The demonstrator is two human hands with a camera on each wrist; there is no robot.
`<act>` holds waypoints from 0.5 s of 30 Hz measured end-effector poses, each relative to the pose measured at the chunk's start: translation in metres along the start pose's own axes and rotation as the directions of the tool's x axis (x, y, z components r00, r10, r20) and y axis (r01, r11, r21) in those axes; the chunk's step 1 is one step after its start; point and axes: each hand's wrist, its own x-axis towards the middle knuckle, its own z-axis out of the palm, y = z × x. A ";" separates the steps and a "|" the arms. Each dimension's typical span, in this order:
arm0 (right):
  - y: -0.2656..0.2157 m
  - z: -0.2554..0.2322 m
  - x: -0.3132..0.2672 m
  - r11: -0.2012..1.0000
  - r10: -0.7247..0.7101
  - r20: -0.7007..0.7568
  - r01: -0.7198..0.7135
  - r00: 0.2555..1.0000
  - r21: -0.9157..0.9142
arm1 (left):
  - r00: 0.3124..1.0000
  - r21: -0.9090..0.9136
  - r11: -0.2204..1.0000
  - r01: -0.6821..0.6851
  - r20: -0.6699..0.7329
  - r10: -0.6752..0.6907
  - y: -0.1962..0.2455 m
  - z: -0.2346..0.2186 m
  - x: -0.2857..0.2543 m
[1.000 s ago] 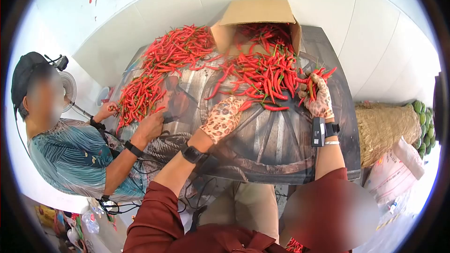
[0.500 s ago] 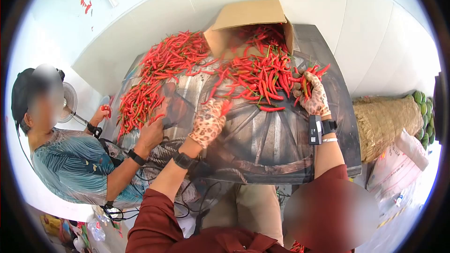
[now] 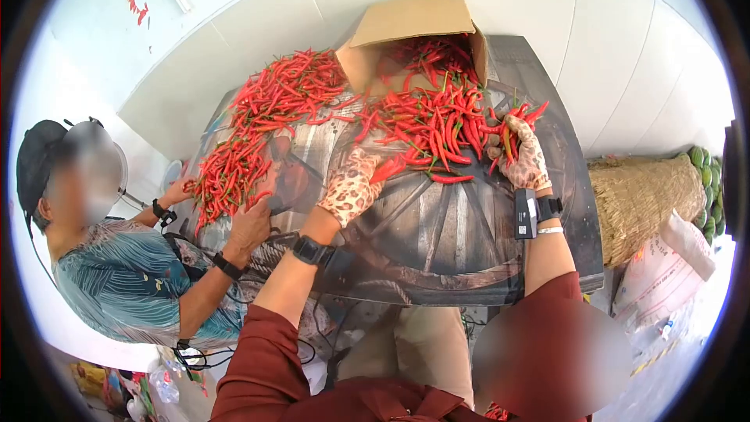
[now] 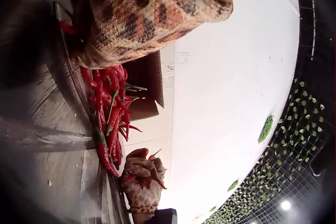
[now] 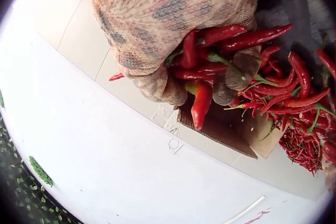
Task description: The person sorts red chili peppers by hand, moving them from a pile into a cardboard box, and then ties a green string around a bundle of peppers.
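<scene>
My right hand (image 3: pixel 525 158), in a leopard-print glove, grips a small bunch of red chili peppers (image 5: pixel 202 71) at the right of the loose pile. Their tips and green stems stick out between its curled fingers. My left hand (image 3: pixel 351 187), gloved alike, is low over the table in front of the pile. Red chili (image 3: pixel 388 168) shows at its fingertips; in the left wrist view the back of the glove (image 4: pixel 142 16) hides most of the grip. The chili pile (image 3: pixel 445 121) spills from a cardboard box (image 3: pixel 418 19) lying on its side.
A second chili heap (image 3: pixel 293 90) spreads along the table's left side, where another person (image 3: pixel 125 266) handles chilies. The dark wheel-patterned table (image 3: pixel 430 242) ends just before my body. A woven sack (image 3: pixel 644 203) and green produce (image 3: pixel 705 187) lie at the right.
My left hand has drawn leftward, away from the front of the pile, with red chili at its fingertips. The right hand keeps its bunch nearly in place. The view has shifted slightly.
</scene>
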 end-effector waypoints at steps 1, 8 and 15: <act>-0.001 0.000 -0.001 1.000 0.002 -0.001 -0.002 1.000 -0.006 | 0.994 0.013 0.997 -0.078 -0.073 0.079 -0.005 0.007 -0.003; 0.000 0.002 -0.002 1.000 0.000 -0.009 0.000 1.000 -0.012 | 0.988 -0.115 0.993 0.001 -0.155 -0.019 -0.016 0.013 -0.011; -0.001 0.006 -0.004 1.000 0.012 -0.001 -0.012 1.000 -0.012 | 0.970 0.049 0.993 0.110 -0.222 -0.096 -0.027 0.009 0.000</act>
